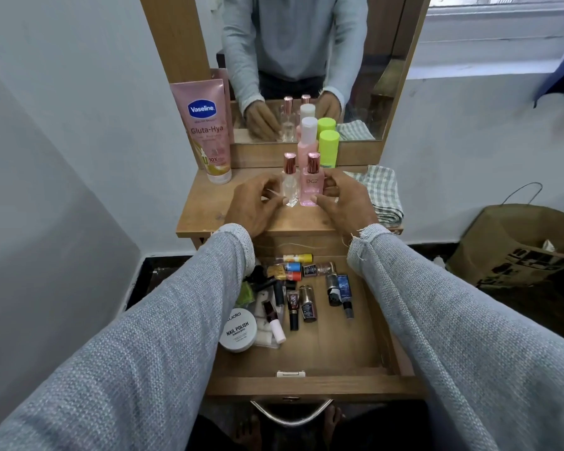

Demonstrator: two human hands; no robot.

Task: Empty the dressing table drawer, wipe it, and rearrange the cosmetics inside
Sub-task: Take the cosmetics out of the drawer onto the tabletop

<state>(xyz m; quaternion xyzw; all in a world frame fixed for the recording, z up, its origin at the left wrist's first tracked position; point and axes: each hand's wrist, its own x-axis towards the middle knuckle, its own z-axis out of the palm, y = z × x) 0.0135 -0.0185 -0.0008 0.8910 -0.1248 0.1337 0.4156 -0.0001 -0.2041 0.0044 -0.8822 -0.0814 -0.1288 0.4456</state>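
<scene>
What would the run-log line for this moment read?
phase: emptying | left hand: holds clear bottle on tabletop | right hand: holds pink bottle | drawer: open, cosmetics remain

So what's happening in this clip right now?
A person stands at a dressing table, setting two small bottles upright on its top. The left hand holds the clear bottle; the right hand holds the pink bottle. The drawer below is pulled open and still holds many small cosmetics, including a nail polish remover tub. A checked cloth lies folded beside the right hand.

The wooden tabletop point(205, 206) bears bottles point(308, 183), a lotion tube point(205, 128) and a folded cloth point(380, 193).
</scene>
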